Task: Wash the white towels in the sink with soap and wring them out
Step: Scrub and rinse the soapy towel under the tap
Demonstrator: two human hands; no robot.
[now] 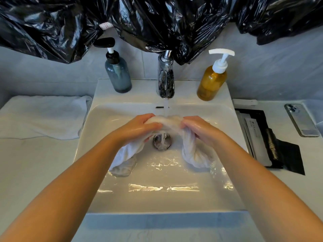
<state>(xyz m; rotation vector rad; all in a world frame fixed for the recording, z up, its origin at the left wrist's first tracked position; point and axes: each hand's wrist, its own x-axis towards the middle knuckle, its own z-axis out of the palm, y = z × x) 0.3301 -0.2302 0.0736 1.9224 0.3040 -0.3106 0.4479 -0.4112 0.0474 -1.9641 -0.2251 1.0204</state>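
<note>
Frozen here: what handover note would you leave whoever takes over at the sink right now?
Both grips closed: left hand and right hand hold the wet towel under the running tap over the sink; its ends hang into the basin.
The second towel lies on the counter left of the sink.
The amber pump bottle stands right of the tap.
Done: wetting. Soaping cannot be judged. Left: wringing, then the second towel.

One view only: a wide-angle camera worn on the head, facing forward and steeply down over the sink (pixel 139 91). It sits close, so the left forearm (pixel 70 180) and right forearm (pixel 253 172) enter from the near corners, with the faucet (pixel 166 79) and the wall (pixel 262 70) far off. Straight edges bow toward the borders.
</note>
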